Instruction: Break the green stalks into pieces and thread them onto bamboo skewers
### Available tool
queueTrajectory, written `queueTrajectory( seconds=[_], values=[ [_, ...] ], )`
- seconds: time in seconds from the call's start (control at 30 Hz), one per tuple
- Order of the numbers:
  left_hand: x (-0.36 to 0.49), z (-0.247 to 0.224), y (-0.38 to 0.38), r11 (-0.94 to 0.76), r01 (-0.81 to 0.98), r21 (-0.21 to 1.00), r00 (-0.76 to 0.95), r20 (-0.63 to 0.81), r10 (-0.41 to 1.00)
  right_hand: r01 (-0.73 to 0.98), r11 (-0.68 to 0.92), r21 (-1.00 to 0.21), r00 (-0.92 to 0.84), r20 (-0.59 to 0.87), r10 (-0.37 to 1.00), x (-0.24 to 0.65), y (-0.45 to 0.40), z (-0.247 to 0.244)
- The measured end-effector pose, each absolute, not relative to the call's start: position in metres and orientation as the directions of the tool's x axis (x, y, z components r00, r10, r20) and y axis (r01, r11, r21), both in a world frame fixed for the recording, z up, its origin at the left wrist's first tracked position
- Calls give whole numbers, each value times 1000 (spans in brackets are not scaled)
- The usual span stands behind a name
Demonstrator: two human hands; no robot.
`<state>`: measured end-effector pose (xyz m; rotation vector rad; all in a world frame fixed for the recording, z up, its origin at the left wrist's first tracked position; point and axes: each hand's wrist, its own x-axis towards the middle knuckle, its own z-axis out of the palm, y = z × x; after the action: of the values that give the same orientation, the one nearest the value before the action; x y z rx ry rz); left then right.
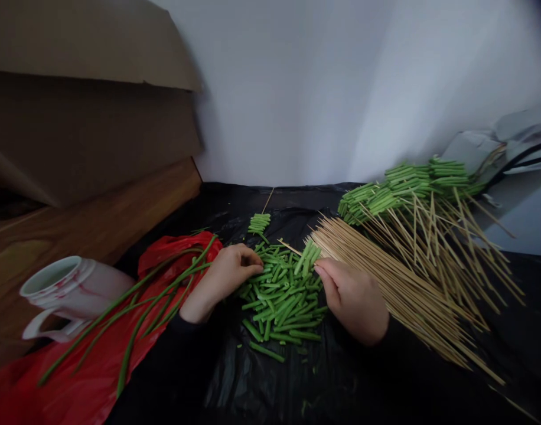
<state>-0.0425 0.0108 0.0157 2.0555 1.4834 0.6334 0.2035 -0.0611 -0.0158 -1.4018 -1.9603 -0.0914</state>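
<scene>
A heap of cut green bean pieces [292,307] lies on black plastic in front of me. My right hand [354,298] pinches a thin wooden skewer [289,246] near the heap's right edge; a few bean pieces [308,258] are threaded side by side on it. At the upper left of the heap is my left hand [228,274], thumb and fingertips brought together; whatever is between them, if anything, is too small to make out. Beyond the heap lies one loaded skewer [258,223]. Bare skewers [385,271] are bundled to the right.
Many loaded bean skewers [403,189] are piled at the back right. On the left, long whole beans [140,324] rest on a red plastic bag [164,251] beside a white mug [93,289] lying tilted. A cardboard box [93,130] stands at the back left against a pale wall.
</scene>
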Motion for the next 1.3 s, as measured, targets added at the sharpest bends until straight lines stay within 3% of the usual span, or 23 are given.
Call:
queueTrajectory(
  seconds=[0.2, 0.6, 0.7, 0.8, 0.9, 0.97, 1.1, 1.3],
  values=[
    [-47, 11, 9, -344, 806, 481, 370, 45, 928, 851, 401, -339, -160, 561, 812, 203, -61, -16],
    [-42, 13, 2, -480, 829, 286, 465, 122, 877, 864, 389, -319, -157, 564, 811, 202, -60, -18],
    [-39, 16, 1, -518, 784, 343, 478, 200, 855, 864, 400, -306, -150, 602, 784, 202, -61, -16],
    [-35, 21, 1, -501, 646, 576, 405, 298, 864, 872, 399, -285, -139, 636, 759, 201, -62, -13],
    [-30, 25, 0, -342, 342, 875, 241, 270, 932, 871, 411, -268, -136, 673, 727, 201, -63, -11],
    [-27, 24, 0, -174, 67, 983, 173, 160, 972, 862, 434, -263, -141, 697, 703, 201, -64, -10],
    [-24, 21, 0, 139, -307, 942, 208, -76, 975, 856, 452, -251, -172, 687, 706, 201, -66, -8],
    [-21, 16, 1, 290, -421, 860, 262, -191, 946, 852, 458, -253, -188, 668, 720, 198, -70, -7]
  ],
)
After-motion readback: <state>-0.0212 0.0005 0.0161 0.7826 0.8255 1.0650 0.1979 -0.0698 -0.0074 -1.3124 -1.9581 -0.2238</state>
